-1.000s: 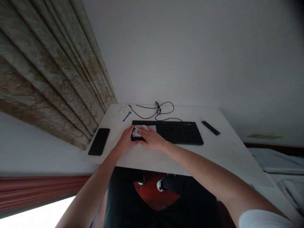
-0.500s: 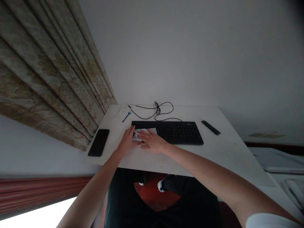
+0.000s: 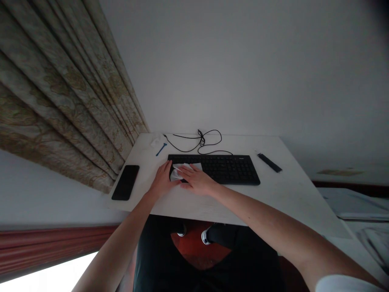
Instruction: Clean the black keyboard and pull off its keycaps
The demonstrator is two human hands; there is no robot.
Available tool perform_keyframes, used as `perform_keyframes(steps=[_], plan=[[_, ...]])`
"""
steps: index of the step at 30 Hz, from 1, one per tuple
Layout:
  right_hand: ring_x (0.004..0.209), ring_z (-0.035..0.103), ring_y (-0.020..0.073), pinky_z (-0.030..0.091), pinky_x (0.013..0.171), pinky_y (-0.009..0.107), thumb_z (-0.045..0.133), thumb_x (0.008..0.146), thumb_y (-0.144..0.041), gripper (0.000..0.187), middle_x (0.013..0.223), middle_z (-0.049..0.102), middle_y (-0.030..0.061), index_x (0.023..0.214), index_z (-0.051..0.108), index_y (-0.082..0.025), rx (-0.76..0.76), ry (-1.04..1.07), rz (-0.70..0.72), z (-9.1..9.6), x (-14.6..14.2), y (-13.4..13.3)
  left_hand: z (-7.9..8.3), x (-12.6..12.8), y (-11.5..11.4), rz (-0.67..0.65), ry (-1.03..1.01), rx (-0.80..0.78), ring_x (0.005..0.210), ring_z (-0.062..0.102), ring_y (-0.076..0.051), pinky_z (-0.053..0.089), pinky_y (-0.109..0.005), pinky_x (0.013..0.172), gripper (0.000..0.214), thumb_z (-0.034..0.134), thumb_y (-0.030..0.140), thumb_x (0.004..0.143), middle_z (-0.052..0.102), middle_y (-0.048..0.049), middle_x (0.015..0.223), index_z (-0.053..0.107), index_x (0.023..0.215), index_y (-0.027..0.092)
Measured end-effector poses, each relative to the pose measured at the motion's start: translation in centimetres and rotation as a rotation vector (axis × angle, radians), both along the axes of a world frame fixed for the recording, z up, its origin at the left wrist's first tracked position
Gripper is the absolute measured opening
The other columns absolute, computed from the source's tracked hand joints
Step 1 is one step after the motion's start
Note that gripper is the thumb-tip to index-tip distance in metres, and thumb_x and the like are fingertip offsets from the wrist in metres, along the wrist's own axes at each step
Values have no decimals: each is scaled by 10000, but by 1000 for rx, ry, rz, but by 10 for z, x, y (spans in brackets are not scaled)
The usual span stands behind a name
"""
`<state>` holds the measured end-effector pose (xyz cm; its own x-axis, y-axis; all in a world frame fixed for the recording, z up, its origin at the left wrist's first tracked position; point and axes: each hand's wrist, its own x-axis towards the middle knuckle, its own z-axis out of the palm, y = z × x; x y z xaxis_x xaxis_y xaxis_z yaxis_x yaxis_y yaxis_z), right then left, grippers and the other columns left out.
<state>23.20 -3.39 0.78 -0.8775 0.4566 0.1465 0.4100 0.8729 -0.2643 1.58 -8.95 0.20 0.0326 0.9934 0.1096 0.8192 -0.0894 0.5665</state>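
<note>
Open-palmed, your right hand [image 3: 197,181] presses a crumpled white cloth [image 3: 176,174] onto the left end of the black keyboard [image 3: 231,170], while your open left hand [image 3: 162,181] rests against that end, apparently to steady it.

The left end of the keyboard [image 3: 231,170] is hidden under the left hand [image 3: 162,181], the right hand [image 3: 197,181] and a white cloth [image 3: 179,172], itself partly covered by the right hand. Behind the keyboard, a blue object [image 3: 161,149] and a white scrap [image 3: 156,141] are too small to identify, as is a dark strip [image 3: 269,162] beyond its right end. The bottom edge cuts off the right sleeve [image 3: 343,284].
</note>
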Motion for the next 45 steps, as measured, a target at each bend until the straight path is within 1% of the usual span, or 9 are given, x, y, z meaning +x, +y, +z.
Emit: perform_keyframes(steps=[6,13,20,26,28,33,35,40,45], plan=[[1513,253,318,192,1221,566,290,1036,-537,670,1606,352,161,1571,335,-136,-24,-5,-349,1,8,25,1,0,2,-2,6,-12,1491,308,-349,289,-527,1211,1005,790,401,725,333,-184,1608,273,1559,182],[1512,273,259,173,1243,488,328,1028,-569,638,1584,414,93,1546,399,-203,-31,2,45,2,3,-3,2,15,5,26,-4,-80,1518,238,-386,282,-568,1199,1030,778,404,733,258,-237,1627,223,1564,154],[1517,248,299,186,1228,543,267,1045,-520,659,1598,367,164,1555,364,-113,-46,-14,-333,5,19,25,5,23,5,72,-6,-104,1523,211,-392,271,-552,1210,1104,821,395,699,218,-264,1628,197,1570,132],[1516,259,272,203,1234,502,365,1020,-563,638,1586,412,98,1547,394,-204,-25,5,-20,2,14,-3,4,21,3,66,-32,-93,1526,205,-388,266,-565,1207,1074,806,397,715,228,-249,1627,203,1570,156],[1512,272,273,216,1229,505,365,1024,-548,625,1589,408,91,1555,380,-217,-24,11,-54,1,18,1,4,21,4,67,-30,-87,1523,212,-390,273,-573,1201,1084,813,401,706,231,-243,1627,201,1570,168],[1514,253,318,206,1213,582,292,1039,-525,658,1608,348,157,1577,322,-147,-27,5,-351,0,27,25,4,22,5,81,-16,-102,1522,208,-392,272,-567,1205,1102,826,402,691,233,-246,1623,204,1568,161],[1513,253,322,202,1215,584,317,1032,-536,661,1605,357,154,1568,344,-151,-25,3,-323,0,26,22,5,23,5,81,-18,-104,1524,206,-386,268,-559,1210,1102,823,399,692,231,-245,1624,202,1569,156],[1479,347,257,250,1222,507,379,1046,-430,513,1565,447,95,1502,469,-212,-41,33,-63,2,21,4,7,23,3,85,-22,-102,1524,210,-381,253,-540,1220,1084,807,413,711,233,-245,1622,204,1570,142],[1355,513,247,415,1123,460,409,995,-145,448,1481,545,74,1367,628,-267,-105,120,-170,5,28,17,8,23,4,84,-28,-136,1533,175,-380,244,-540,1221,1108,818,408,701,203,-245,1635,190,1576,147]])
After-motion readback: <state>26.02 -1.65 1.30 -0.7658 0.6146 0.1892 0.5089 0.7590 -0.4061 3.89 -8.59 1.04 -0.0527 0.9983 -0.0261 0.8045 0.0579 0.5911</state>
